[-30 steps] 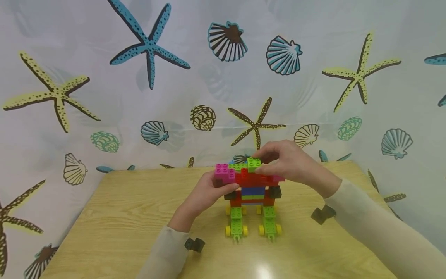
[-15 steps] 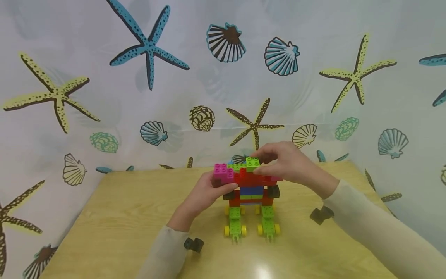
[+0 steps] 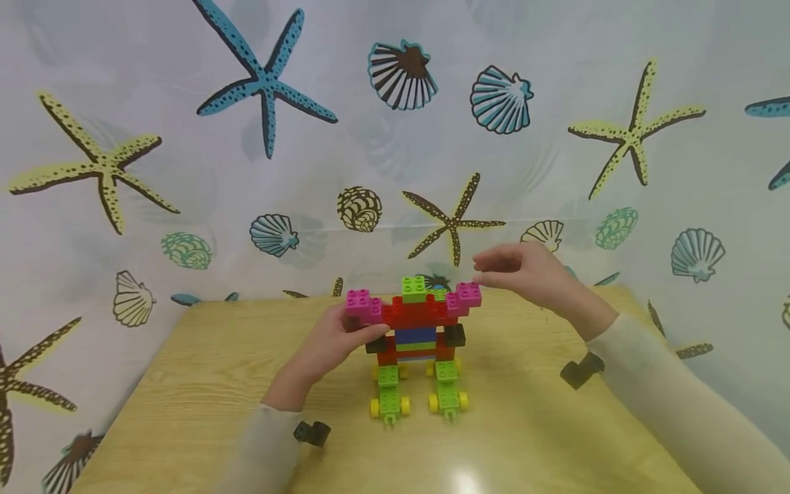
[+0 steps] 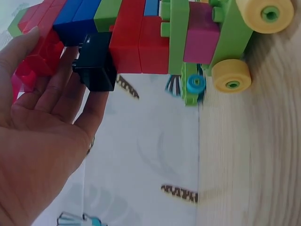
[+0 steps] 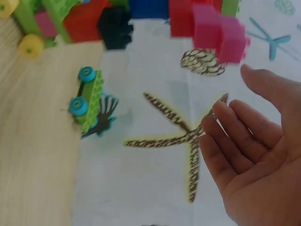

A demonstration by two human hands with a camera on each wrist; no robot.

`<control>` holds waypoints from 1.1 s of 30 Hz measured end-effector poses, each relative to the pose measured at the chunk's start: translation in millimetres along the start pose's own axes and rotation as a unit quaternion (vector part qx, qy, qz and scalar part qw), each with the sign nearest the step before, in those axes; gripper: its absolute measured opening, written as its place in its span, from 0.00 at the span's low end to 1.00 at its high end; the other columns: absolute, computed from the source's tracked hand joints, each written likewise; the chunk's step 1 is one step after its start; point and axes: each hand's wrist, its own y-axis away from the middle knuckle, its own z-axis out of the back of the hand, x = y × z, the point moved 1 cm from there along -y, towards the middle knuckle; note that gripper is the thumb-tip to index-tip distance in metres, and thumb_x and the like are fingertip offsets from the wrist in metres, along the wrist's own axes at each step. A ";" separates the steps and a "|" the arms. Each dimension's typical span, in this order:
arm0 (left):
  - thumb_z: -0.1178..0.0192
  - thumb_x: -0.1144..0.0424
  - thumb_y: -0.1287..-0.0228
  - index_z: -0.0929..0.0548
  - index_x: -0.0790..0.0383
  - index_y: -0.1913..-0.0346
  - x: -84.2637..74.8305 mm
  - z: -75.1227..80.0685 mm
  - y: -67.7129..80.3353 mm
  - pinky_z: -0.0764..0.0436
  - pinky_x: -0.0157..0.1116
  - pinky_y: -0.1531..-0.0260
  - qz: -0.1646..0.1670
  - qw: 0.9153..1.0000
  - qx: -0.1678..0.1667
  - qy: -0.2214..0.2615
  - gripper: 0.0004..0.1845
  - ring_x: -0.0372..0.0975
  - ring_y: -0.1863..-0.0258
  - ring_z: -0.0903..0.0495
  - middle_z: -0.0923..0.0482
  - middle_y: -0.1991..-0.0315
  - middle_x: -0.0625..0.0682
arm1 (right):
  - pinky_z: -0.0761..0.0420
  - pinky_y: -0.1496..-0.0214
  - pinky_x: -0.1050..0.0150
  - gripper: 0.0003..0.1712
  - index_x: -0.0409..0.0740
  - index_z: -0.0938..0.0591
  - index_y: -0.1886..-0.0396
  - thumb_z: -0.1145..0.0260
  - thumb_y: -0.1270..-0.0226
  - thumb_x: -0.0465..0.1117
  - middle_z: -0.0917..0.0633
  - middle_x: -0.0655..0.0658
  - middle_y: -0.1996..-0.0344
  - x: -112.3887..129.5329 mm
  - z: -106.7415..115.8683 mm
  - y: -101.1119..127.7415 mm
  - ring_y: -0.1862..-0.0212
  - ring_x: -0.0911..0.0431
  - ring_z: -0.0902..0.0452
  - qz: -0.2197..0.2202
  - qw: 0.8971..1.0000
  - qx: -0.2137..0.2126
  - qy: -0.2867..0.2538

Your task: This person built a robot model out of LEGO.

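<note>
A toy-brick figure stands upright on the table on two light-green wheeled bases with yellow wheels. Red, blue, black and pink bricks make up its body and arms, and a light-green brick tops it. My left hand grips the figure's left side, thumb in front and fingers behind; in the left wrist view a black brick lies by the fingertips. Just right of the figure's pink bricks, my right hand hovers apart from it. The right wrist view shows its fingers loosely bent around nothing.
Behind the figure is a small green wheeled toy base with blue wheels. The wooden table ends at a white cloth printed with starfish and shells. A dark camera mount sits on each wrist.
My right hand has let go of the light-green brick and moved right, leaving the brick on top. The figure, with my left hand on it, has shifted left.
</note>
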 end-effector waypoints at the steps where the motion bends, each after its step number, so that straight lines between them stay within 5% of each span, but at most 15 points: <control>1: 0.26 0.47 0.24 0.19 0.53 0.26 2.9 4.9 2.3 0.11 0.48 0.31 0.001 1.000 -0.003 -0.002 0.30 0.52 0.32 0.13 0.13 0.30 0.55 | 0.13 0.27 0.40 0.26 0.45 0.13 0.30 0.25 0.20 0.50 0.09 0.40 0.34 -6.6 -1.1 -1.7 0.33 0.44 0.12 -0.007 1.000 -0.001 -0.004; 15: 0.29 0.48 0.21 0.21 0.55 0.23 29.1 80.2 39.4 0.13 0.35 0.35 0.017 0.998 -0.048 -0.046 0.31 0.54 0.29 0.16 0.15 0.27 0.57 | 0.18 0.23 0.38 0.29 0.40 0.17 0.25 0.26 0.19 0.47 0.14 0.35 0.28 -92.8 -56.0 -47.3 0.26 0.37 0.19 -0.043 0.998 0.029 -0.024; 21: 0.31 0.49 0.19 0.23 0.56 0.21 35.7 108.3 53.0 0.16 0.27 0.39 0.018 0.995 -0.065 -0.069 0.31 0.42 0.33 0.15 0.15 0.27 0.57 | 0.27 0.15 0.36 0.34 0.38 0.23 0.19 0.28 0.19 0.45 0.21 0.34 0.21 -115.5 -80.7 -68.8 0.19 0.34 0.28 -0.057 0.996 0.036 -0.066; 29: 0.33 0.56 0.17 0.23 0.62 0.23 45.3 130.4 65.0 0.15 0.27 0.39 0.005 0.996 -0.077 -0.033 0.28 0.29 0.38 0.15 0.13 0.37 0.34 | 0.27 0.14 0.38 0.39 0.38 0.26 0.17 0.24 0.22 0.43 0.23 0.34 0.19 -127.1 -102.2 -93.1 0.19 0.35 0.28 -0.056 0.996 0.023 -0.067; 33: 0.32 0.53 0.17 0.24 0.62 0.20 46.2 132.2 66.5 0.16 0.26 0.39 0.013 0.996 -0.079 -0.042 0.31 0.29 0.37 0.16 0.14 0.34 0.38 | 0.27 0.14 0.40 0.42 0.39 0.26 0.17 0.21 0.25 0.43 0.24 0.34 0.19 -129.4 -108.7 -102.6 0.19 0.35 0.26 -0.055 0.997 0.025 -0.057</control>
